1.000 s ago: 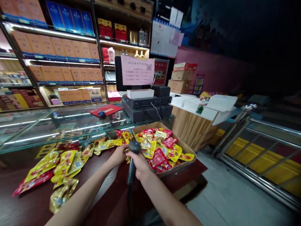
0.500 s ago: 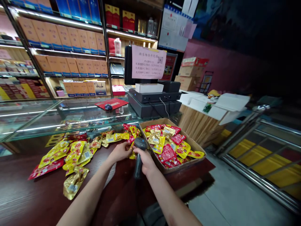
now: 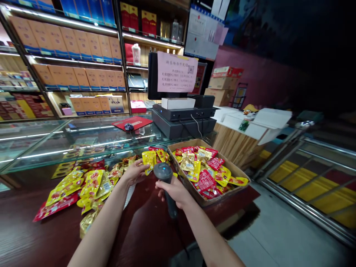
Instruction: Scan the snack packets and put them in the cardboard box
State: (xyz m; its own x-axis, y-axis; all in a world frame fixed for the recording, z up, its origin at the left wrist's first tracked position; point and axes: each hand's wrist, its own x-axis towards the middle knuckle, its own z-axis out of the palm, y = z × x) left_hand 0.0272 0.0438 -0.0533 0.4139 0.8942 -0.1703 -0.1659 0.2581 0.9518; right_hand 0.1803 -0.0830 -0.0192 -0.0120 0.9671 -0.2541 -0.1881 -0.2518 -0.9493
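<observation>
My left hand (image 3: 135, 171) pinches the edge of a yellow snack packet (image 3: 149, 160), raised above the dark wooden counter. In my right hand (image 3: 175, 191) is a black barcode scanner (image 3: 164, 174), its head just right of that packet and a small blue light on its top. A cardboard box (image 3: 205, 203) of red, yellow and gold snack packets stands at the right of the scanner. To the left of my left forearm lies a loose pile of similar packets (image 3: 91, 183), partly hidden by the arm. More red and yellow packets (image 3: 162, 154) lie behind the scanner.
A glass display counter (image 3: 91, 135) runs behind the packets, with a red mouse pad (image 3: 132, 123) on it. Beyond stands a monitor (image 3: 152, 76) with a paper sign, above a black cash drawer (image 3: 180, 128). A metal railing (image 3: 300, 148) is at the right; boxed goods fill shelves behind.
My left hand has come up and left with a yellow packet, now apart from the right hand. The scanner has shifted slightly right and down in the view.
</observation>
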